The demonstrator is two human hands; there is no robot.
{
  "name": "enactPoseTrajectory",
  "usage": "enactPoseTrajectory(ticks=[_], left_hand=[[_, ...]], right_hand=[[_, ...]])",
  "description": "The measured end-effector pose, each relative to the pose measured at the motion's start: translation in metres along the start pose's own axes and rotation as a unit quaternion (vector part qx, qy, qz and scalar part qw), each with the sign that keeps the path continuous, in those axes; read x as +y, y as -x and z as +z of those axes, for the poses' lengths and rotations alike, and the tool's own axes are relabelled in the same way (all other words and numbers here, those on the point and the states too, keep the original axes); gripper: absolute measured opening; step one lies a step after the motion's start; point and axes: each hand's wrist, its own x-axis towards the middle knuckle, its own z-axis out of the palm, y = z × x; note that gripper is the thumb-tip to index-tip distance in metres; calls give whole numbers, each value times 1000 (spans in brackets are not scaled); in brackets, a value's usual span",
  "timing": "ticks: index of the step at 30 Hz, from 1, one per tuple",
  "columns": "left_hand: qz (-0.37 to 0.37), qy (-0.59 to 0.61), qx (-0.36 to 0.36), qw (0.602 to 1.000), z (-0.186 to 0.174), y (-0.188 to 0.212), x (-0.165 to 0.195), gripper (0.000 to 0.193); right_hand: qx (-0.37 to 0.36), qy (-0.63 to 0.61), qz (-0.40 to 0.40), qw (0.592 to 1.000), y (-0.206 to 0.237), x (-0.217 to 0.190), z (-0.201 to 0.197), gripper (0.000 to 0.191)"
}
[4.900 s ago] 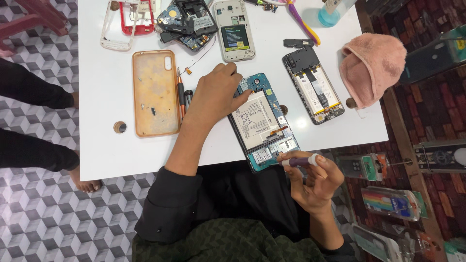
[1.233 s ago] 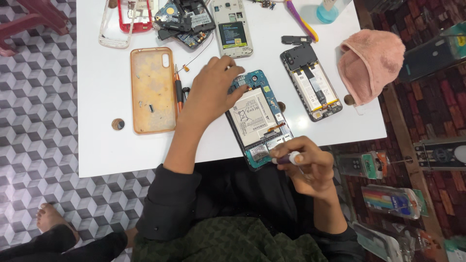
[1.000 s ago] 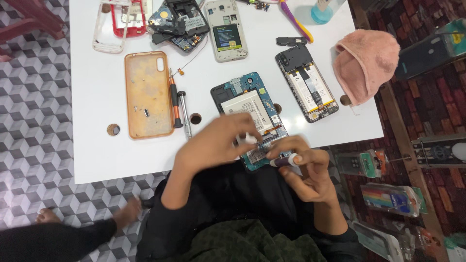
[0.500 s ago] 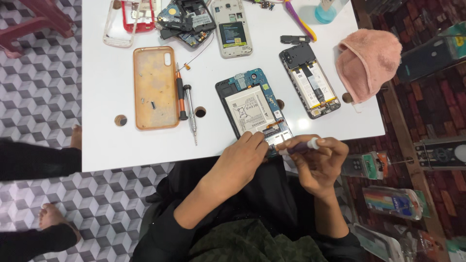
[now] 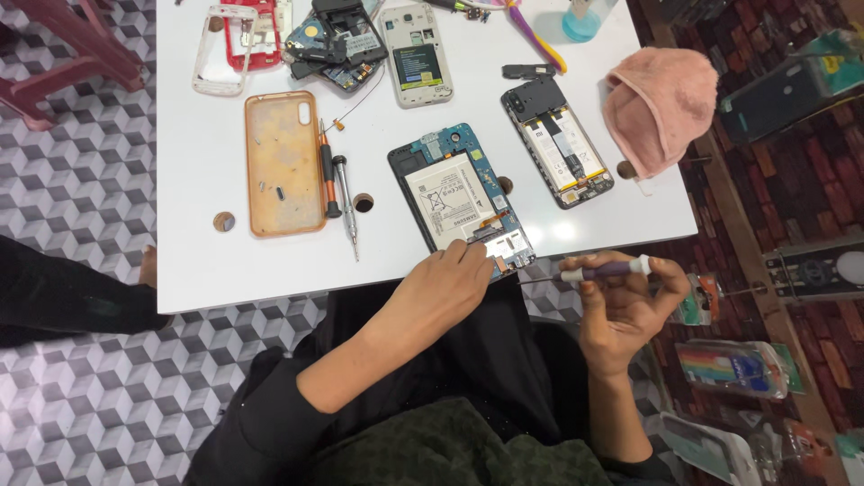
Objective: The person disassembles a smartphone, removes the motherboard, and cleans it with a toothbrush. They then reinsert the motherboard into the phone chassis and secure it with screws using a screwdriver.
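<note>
Opened phone [image 5: 459,200], frame centre: light, fragile; grip edges only. Your left hand [image 5: 445,292] fingertips press lower edge. Your right hand [image 5: 621,301] pinches screwdriver [image 5: 601,270].

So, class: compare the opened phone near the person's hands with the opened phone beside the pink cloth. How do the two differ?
The blue-framed phone is wider, with a white battery; the black-framed phone is narrower, with a black and yellow battery. The left hand touches the blue-framed phone's lower end, while the black-framed phone lies untouched beside the pink cloth. Both lie back-off, insides showing, on the white table.
</note>
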Motion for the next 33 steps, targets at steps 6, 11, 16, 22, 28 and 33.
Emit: enactPoseTrajectory(ticks=[6, 11, 16, 22, 28, 33], left_hand=[[24, -134, 85, 987, -2, 4, 10, 8], [2, -106, 37, 994, 6, 5, 15, 8], [-66, 259, 31, 963, 7, 7, -8, 15], [-121, 443, 12, 888, -2, 9, -23, 10], [-187, 450, 39, 873, -2, 16, -13, 14], [-212, 446, 72, 867, 5, 19, -5, 15]], right_hand=[[18, 9, -25, 1000, 16, 0, 2, 57], [0, 95, -120, 988, 25, 4, 16, 59], [-17, 61, -121, 991, 27, 2, 27, 60], [-30, 27, -101, 994, 20, -3, 39, 63], [-54, 64, -96, 992, 8, -5, 50, 62], [-83, 92, -110, 986, -1, -8, 55, 63]])
